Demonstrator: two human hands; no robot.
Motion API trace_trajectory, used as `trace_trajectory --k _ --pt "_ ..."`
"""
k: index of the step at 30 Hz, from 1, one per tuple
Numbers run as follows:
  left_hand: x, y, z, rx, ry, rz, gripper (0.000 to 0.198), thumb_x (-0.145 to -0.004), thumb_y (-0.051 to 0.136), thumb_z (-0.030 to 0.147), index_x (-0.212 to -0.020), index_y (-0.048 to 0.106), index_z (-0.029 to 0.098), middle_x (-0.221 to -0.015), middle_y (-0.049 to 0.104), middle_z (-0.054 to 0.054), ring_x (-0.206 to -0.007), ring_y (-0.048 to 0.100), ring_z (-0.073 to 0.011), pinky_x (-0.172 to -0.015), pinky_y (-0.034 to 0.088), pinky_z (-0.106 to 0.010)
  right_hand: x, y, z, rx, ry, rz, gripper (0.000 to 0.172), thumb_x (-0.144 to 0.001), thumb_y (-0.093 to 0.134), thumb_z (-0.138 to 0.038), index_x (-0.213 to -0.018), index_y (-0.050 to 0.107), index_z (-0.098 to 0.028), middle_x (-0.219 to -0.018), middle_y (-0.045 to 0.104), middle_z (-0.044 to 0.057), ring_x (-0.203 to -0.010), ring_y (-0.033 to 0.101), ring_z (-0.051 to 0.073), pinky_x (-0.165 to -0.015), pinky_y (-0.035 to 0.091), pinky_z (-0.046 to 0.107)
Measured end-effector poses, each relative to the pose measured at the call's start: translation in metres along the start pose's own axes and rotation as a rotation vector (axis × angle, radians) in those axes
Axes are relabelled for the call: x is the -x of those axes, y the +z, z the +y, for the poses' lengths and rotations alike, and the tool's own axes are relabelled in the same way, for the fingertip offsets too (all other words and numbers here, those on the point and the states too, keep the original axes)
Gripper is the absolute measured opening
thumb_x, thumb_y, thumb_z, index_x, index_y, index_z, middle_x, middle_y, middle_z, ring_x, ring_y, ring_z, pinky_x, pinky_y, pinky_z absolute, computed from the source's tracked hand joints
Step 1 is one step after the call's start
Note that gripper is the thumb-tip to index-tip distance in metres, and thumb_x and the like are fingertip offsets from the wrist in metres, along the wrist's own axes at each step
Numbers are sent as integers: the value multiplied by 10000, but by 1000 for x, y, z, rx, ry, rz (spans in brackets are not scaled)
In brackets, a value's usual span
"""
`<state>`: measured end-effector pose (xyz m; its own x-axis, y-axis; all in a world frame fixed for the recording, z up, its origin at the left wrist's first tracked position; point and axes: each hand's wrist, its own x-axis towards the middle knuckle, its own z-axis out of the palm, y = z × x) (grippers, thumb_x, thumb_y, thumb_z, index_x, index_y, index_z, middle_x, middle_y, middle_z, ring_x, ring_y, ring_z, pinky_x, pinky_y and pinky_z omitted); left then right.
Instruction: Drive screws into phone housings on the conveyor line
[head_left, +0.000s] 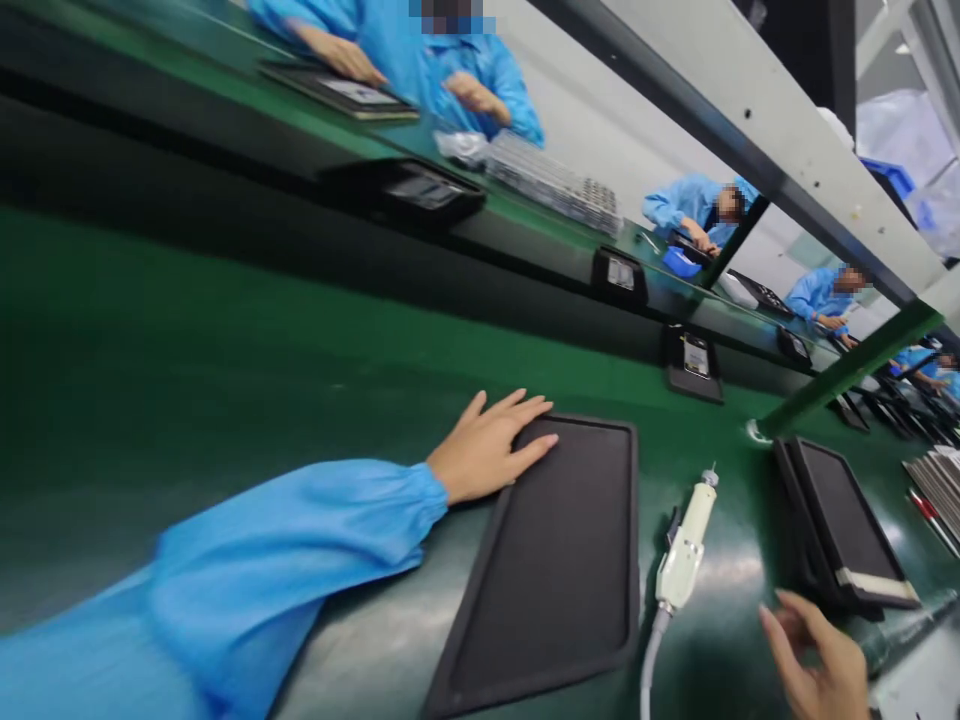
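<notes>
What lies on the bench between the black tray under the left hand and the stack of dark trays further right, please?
In the head view, a white electric screwdriver with its cable lies on the green bench between the black tray and the stack of dark trays.

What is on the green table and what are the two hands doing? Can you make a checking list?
Surface: glossy green worktable, with a raised green shelf behind it.
Job's things: flat black rectangular tray with a raised rim; cream handheld power tool lying beside it.
Clutter: stack of black framed panels to the right; small black holders along the table.
Hands: left hand rests flat on the tray's far corner; right hand is open, apart from the tool, holding nothing.
Cables: grey cord runs from the tool toward the near edge.
Surroundings: other people in blue coats working across the shelf.
</notes>
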<state>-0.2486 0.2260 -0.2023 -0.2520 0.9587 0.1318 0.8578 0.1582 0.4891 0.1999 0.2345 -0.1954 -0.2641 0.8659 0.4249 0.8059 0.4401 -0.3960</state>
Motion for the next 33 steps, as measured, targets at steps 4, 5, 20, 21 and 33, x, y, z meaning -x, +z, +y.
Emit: trace_trajectory --k 4,5,20,21,33 --pt "2 3 -3 6 26 -10 541 -842 369 353 -1347 465 184 -1414 483 -67 -1406 281 -253 -1160 121 -579 -117 50 -66 291 -373 -287 327 -926 448 -374 -1098 636 -171 -911 681 72 -797 650 175 -740 513 272" --pt "2 3 -4 16 27 -9 534 -840 365 330 -1342 472 185 -1411 487 -65 -1404 285 -251 -1160 122 -583 -144 65 -75 420 -376 -336 333 -933 435 -334 -1160 607 -161 -1011 665 89 -900 640 188 -798 502 283" --pt "8 8 -6 231 11 138 480 -762 476 246 -1225 591 188 -1316 581 -68 -1358 366 -265 -1163 93 -592 -290 173 -100 795 -463 -438 282 -711 527 -5 -968 583 -107 -1011 629 145 -939 622 239 -757 442 297" --pt "8 8 -6 237 13 140 480 -760 479 245 -1222 593 187 -1314 582 -69 -1358 366 -266 -1163 92 -592 -289 172 -102 778 -495 -423 259 -710 540 -26 -949 575 -118 -989 631 135 -918 621 232 -756 439 295" --pt "3 10 -3 347 -3 138 418 -845 465 289 -1216 592 143 -1307 583 -110 -1360 364 -277 -1161 49 -581 -175 86 -136 213 -1006 -59 15 -846 461 -188 -838 452 -196 -729 516 30 -687 518 167 -608 404 265"
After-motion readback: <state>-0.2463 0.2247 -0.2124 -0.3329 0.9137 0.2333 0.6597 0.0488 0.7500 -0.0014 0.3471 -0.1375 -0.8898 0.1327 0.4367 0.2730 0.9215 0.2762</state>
